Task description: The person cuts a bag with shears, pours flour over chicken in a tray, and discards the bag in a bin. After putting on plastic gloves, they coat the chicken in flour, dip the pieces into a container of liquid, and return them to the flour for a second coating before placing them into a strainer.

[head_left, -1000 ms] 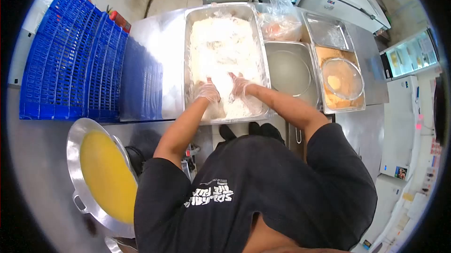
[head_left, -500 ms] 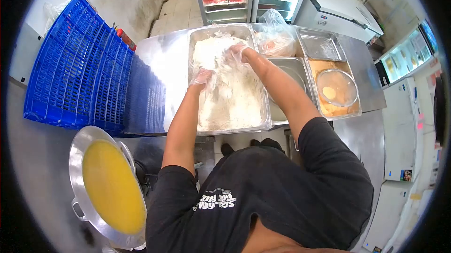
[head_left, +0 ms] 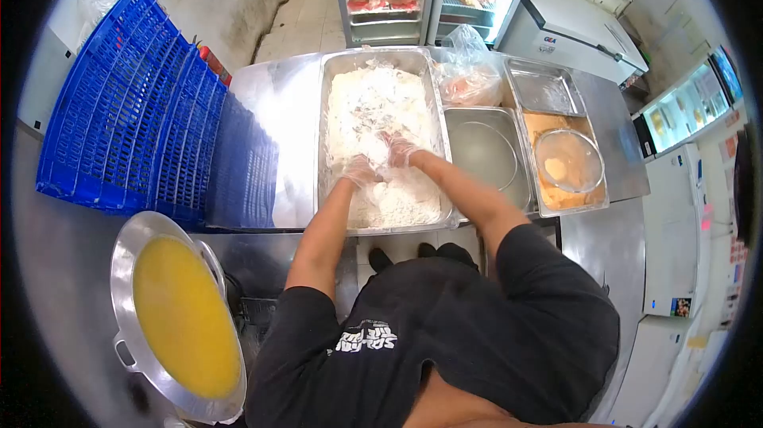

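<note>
A large metal tray [head_left: 324,134] full of white flour [head_left: 377,98] lies on the steel table in front of me. Both hands are in clear plastic gloves and sit in the flour, low in the middle of the tray. My left hand [head_left: 362,170] is at the left, its fingers partly sunk in flour. Close to its right, my right hand [head_left: 400,150] has its fingers bent into the flour. Flour and glove hide the fingertips of both, so what they hold, if anything, cannot be made out. Lumps coated in flour show just beyond the hands.
Right of the tray are a pan of cloudy liquid [head_left: 485,146], a plastic bag [head_left: 470,78] and a tray with a round strainer [head_left: 570,160]. Blue crates [head_left: 135,118] stand left. A wok of yellow liquid [head_left: 187,317] is at lower left. Lit fridges stand behind.
Both hands have moved nearer to my body within the tray and closer together. Flour at the far end now lies uncovered by them, with a heap at the near end.
</note>
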{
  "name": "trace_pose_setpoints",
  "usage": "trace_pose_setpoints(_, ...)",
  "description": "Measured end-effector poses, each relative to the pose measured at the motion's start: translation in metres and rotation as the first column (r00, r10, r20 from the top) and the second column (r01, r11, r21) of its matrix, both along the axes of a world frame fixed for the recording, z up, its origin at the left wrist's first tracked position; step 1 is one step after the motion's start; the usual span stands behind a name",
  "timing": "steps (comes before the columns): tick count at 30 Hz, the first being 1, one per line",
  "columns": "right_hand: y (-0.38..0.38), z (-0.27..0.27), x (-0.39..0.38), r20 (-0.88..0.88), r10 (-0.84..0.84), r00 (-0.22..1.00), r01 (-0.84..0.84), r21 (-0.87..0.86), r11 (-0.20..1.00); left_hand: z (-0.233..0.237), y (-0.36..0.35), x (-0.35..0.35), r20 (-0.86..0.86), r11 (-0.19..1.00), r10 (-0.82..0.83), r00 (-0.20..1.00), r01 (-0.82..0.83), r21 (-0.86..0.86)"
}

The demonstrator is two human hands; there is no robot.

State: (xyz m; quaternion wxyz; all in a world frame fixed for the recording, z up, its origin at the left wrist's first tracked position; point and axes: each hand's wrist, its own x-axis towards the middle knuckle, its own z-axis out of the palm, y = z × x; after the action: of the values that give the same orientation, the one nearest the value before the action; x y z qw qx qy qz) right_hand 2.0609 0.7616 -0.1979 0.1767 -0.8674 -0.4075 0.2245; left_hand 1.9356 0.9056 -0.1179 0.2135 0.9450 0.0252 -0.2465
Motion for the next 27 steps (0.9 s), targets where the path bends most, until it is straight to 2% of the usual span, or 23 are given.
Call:
trace_pose_setpoints(1,-0.006,0.015,-0.003,-0.103,0.05,0.993,-0.051,-0.003,0.999,0.009,-0.001,-0.005,-0.019,0.997,-0.052,0.998,0.05,-0.066)
trace_pose_setpoints(2,-0.012,0.059,-0.013,-0.256,0.075,0.964,-0.104,-0.105,0.989,-0.002,0.004,-0.001,-0.083,0.995,-0.081,0.993,0.075,-0.07)
trace_pose_setpoints(4,-0.013,0.019,-0.005,-0.103,0.052,0.993,-0.064,-0.12,0.991,-0.036,0.014,0.008,-0.211,0.988,-0.14,0.967,0.123,-0.089)
trace_pose_setpoints(5,-0.015,0.002,-0.003,-0.028,0.041,0.999,-0.044,-0.126,0.991,-0.04,0.012,0.007,-0.192,0.99,-0.133,0.972,0.123,-0.063)
trace_pose_setpoints(7,-0.011,0.024,-0.032,0.092,0.025,0.995,-0.015,-0.109,0.994,-0.048,0.007,0.002,-0.155,0.993,-0.119,0.981,0.119,-0.008)
trace_pose_setpoints(8,-0.009,0.037,-0.042,0.158,0.018,0.987,-0.003,-0.098,0.995,-0.073,0.005,0.003,0.057,0.995,-0.101,0.993,0.1,0.022)
trace_pose_setpoints(9,-0.008,0.038,-0.039,0.063,0.012,0.998,-0.005,-0.113,0.994,-0.114,0.005,0.006,0.267,0.996,-0.085,0.96,0.074,0.049)
trace_pose_setpoints(11,-0.01,0.027,-0.04,-0.146,-0.015,0.989,-0.006,-0.145,0.989,-0.134,0.006,0.0,0.246,0.997,-0.076,0.966,0.065,0.05)
trace_pose_setpoints(12,-0.019,0.042,-0.047,-0.092,0.001,0.996,-0.016,-0.167,0.986,-0.118,0.012,0.003,0.023,0.997,-0.079,0.997,0.078,0.024)
trace_pose_setpoints(13,-0.03,0.024,-0.039,-0.221,-0.009,0.975,-0.011,-0.09,0.996,-0.092,0.014,-0.001,-0.205,0.996,-0.085,0.975,0.085,-0.006)
trace_pose_setpoints(14,-0.04,-0.011,-0.012,-0.344,-0.009,0.939,0.004,-0.014,1.0,-0.015,0.007,-0.013,-0.272,0.991,-0.134,0.953,0.129,-0.034)
trace_pose_setpoints(15,-0.043,-0.032,0.005,-0.467,0.001,0.884,0.031,0.06,0.998,-0.024,0.02,-0.013,-0.145,0.99,-0.106,0.984,0.091,-0.105)
trace_pose_setpoints(16,-0.046,-0.02,0.016,-0.057,0.293,0.954,-0.295,-0.016,0.955,-0.021,0.028,-0.011,-0.075,0.987,-0.052,0.996,0.04,-0.153)
trace_pose_setpoints(17,-0.048,-0.007,0.027,0.396,0.501,0.77,-0.473,-0.173,0.864,-0.018,0.037,-0.01,-0.007,0.979,0.001,1.0,-0.003,-0.206)
trace_pose_setpoints(18,-0.047,0.005,0.036,0.4,0.438,0.805,-0.462,-0.04,0.886,-0.031,0.045,-0.002,0.092,0.964,0.056,0.994,-0.029,-0.264)
trace_pose_setpoints(19,-0.047,0.017,0.044,0.395,0.381,0.836,-0.45,0.094,0.888,-0.055,0.061,0.004,0.48,0.951,-0.298,0.825,0.3,0.074)
trace_pose_setpoints(20,-0.035,0.06,0.031,-0.312,0.021,0.95,0.014,0.112,0.994,-0.056,0.066,0.012,0.498,0.933,-0.352,0.792,0.342,0.115)
trace_pose_setpoints(21,-0.022,0.104,0.017,-0.726,-0.465,0.507,0.62,-0.068,0.782,-0.04,0.069,0.016,0.522,0.91,-0.408,0.749,0.381,0.165)
trace_pose_setpoints(22,-0.018,0.096,0.027,-0.724,-0.477,0.497,0.658,-0.044,0.752,-0.01,0.056,0.013,0.266,0.872,-0.473,0.84,0.404,0.275)
trace_pose_setpoints(24,-0.018,0.11,0.009,-0.552,-0.559,0.618,0.689,0.038,0.724,0.051,0.014,0.012,-0.274,0.735,-0.432,0.859,0.511,0.445)
trace_pose_setpoints(25,-0.02,0.119,-0.003,-0.454,-0.595,0.663,0.697,0.083,0.713,0.054,0.006,-0.002,-0.24,0.893,-0.283,0.928,0.347,0.286)
trace_pose_setpoints(26,-0.024,0.123,-0.016,-0.328,-0.477,0.815,0.497,-0.025,0.867,0.057,-0.001,-0.02,-0.234,0.982,-0.121,0.965,0.15,0.11)
trace_pose_setpoints(27,-0.03,0.126,-0.03,-0.221,-0.305,0.926,0.273,-0.162,0.948,0.058,-0.005,-0.031,-0.257,0.996,0.044,0.965,-0.063,-0.068)
